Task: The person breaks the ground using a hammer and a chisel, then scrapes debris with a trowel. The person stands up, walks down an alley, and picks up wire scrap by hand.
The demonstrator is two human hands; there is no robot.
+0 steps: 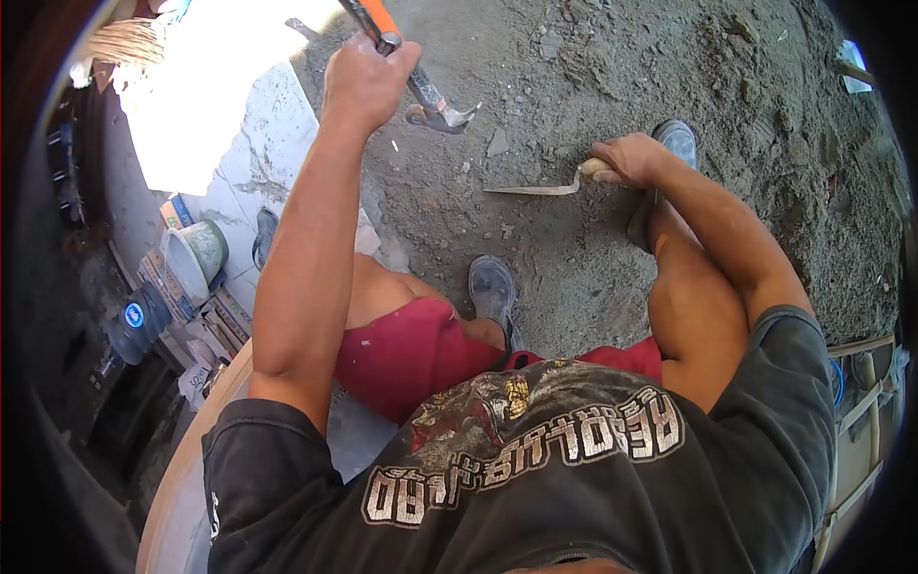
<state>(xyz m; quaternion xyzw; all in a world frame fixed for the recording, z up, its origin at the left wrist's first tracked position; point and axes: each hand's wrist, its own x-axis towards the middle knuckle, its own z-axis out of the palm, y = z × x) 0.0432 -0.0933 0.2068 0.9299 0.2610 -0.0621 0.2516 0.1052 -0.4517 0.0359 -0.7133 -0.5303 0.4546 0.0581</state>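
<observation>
My left hand (368, 81) is raised at the upper left, its fingers wrapped round a claw hammer (445, 117). The hammer's worn metal head points down and right over the ground. A dark and orange length (378, 17) sticks up above the same fist; I cannot tell whether it belongs to the hammer or is another tool. My right hand (631, 160) is closed on the wooden handle of a trowel (535, 190). Its thin blade, seen nearly edge-on, points left above the grey sandy soil (440, 210).
Loose, lumpy soil (746, 86) spreads to the right. My shoes (492, 287) stand on the ground. Leftward are pale tiles (277, 120), a bucket (196, 253), a large blue water bottle (139, 325), boxes and a straw broom (124, 41). A curved wooden edge (196, 435) runs beside my left elbow.
</observation>
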